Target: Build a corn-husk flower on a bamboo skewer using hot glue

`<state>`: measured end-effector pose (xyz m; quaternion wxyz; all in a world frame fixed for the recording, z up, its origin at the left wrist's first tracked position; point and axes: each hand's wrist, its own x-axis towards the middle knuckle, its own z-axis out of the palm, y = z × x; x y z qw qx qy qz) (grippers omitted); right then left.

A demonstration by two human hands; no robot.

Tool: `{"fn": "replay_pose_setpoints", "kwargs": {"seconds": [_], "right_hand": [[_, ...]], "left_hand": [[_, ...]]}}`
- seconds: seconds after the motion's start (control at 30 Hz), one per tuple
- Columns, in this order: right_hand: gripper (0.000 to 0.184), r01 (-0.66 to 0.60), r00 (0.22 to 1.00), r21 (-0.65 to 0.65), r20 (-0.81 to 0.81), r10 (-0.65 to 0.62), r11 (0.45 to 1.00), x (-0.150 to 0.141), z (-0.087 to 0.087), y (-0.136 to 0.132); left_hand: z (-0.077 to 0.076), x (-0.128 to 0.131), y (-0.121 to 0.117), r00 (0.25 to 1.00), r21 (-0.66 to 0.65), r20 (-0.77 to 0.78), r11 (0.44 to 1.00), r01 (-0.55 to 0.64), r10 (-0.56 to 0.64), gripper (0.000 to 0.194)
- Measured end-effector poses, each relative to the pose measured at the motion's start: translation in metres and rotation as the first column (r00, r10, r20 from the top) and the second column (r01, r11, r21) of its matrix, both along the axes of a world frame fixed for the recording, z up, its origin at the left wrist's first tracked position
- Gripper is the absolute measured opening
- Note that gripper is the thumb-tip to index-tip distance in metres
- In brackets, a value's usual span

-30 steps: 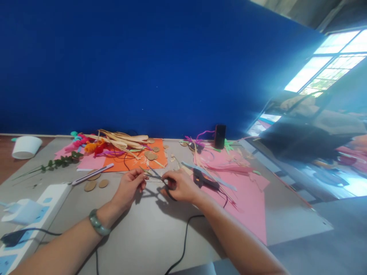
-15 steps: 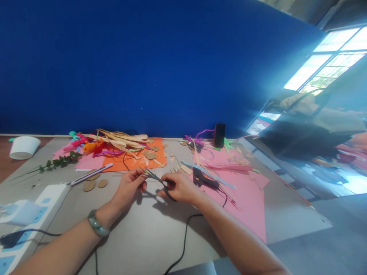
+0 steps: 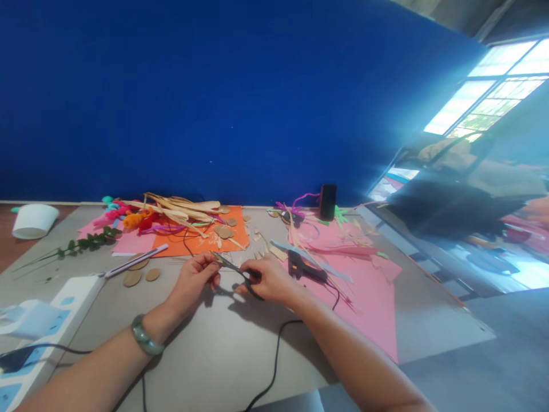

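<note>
My right hand (image 3: 269, 280) is closed around the dark handles of a pair of scissors (image 3: 234, 266), whose blades point left toward my other hand. My left hand (image 3: 198, 280) is pinched shut at the blade tips, on a small thin piece too fine to name; a pale bit shows by the fingertips. Both hands hover just above the grey table, casting shadows. Right of them a black glue gun (image 3: 306, 267) lies on pink paper (image 3: 364, 303). Behind them lies orange paper (image 3: 201, 243) with round brown discs (image 3: 223, 232) on it.
Straw-like strips (image 3: 184, 210) and coloured pipe cleaners (image 3: 128, 220) are heaped at the back left. A power strip (image 3: 64, 320), leafy sprig (image 3: 88, 243) and white cup (image 3: 35, 221) are at left. A phone (image 3: 328, 201) stands upright at the back. A black cord (image 3: 278, 355) crosses the front.
The view has shifted very slightly. Both hands and the scissors keep nearly the same position and grip.
</note>
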<state>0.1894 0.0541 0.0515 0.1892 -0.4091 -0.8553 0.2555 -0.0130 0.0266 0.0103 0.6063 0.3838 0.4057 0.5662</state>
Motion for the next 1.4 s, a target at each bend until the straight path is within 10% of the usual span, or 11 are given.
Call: {"fn": "replay_pose_setpoints", "kwargs": {"seconds": [1.4], "right_hand": [[0.03,-0.005,0.998,0.097,0.068,-0.002,0.995,0.0025,0.0017,0.0018]], "left_hand": [[-0.0002,-0.001,-0.001,1.0,0.001,0.007,1.0,0.011,-0.011,0.018]]}}
